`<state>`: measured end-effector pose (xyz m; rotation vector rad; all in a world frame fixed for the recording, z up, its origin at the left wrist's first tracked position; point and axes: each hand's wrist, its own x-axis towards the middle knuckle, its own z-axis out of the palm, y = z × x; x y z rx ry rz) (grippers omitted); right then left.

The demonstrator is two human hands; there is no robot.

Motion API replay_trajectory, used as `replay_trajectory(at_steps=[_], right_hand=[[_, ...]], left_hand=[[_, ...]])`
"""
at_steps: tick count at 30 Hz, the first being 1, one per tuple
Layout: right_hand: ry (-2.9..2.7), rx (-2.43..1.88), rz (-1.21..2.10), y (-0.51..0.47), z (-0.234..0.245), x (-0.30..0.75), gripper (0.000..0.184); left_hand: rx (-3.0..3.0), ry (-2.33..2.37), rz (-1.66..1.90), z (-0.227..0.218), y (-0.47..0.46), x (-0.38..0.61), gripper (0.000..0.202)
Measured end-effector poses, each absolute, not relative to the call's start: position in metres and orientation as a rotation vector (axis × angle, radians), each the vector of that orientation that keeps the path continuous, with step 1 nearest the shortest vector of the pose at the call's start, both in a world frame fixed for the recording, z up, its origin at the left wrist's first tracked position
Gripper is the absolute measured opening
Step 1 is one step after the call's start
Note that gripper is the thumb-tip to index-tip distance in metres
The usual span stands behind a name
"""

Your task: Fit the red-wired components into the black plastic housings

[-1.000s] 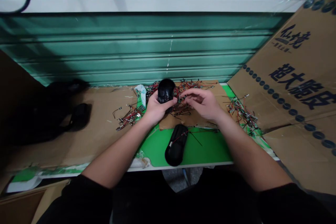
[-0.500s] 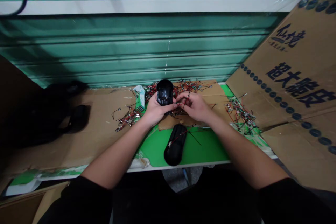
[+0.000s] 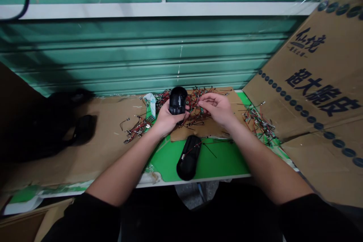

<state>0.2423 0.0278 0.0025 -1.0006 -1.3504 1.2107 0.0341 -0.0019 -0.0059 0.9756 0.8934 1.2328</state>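
Observation:
A glossy black plastic housing [image 3: 177, 98], hollow and rounded at its top end, is gripped upright in my left hand [image 3: 167, 119], with the thumb across its lower front. To its right, my right hand [image 3: 217, 107] hovers at a pile of red and black wires [image 3: 195, 96], thumb and fingertips drawn together. Whatever is pinched there is too small to make out. Closer to me, a second black housing [image 3: 188, 162] lies on the green table surface, with a thin red and black wire lead [image 3: 193, 147] and a white connector across it.
More wire leads lie in a bunch on the left [image 3: 138, 128] and another on the right [image 3: 261, 124]. A tall cardboard box [image 3: 317, 94] borders the right side. Black items [image 3: 85, 128] rest on the cardboard sheet [image 3: 110, 136] at left. A green slatted wall [image 3: 136, 53] stands behind.
My right hand has moved away from the housing, to the right and slightly up, over the wires. My left hand still holds the housing, now turned slightly.

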Motion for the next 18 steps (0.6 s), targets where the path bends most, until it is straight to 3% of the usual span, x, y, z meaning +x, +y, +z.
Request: replay_trajectory(at_steps=[4, 10, 18], right_hand=[[-1.287, -0.993, 1.335, 0.024, 0.009, 0.242, 0.037], [-1.307, -0.956, 1.36, 0.026, 0.009, 0.245, 0.043], [-1.309, -0.91, 1.325, 0.024, 0.012, 0.245, 0.04]], left_hand=[[0.974, 0.891, 1.129, -0.003, -0.006, 0.035, 0.071], [0.983, 0.896, 1.176, -0.001, -0.006, 0.039, 0.055], [0.892, 0.805, 1.218, 0.006, -0.007, 0.033, 0.047]])
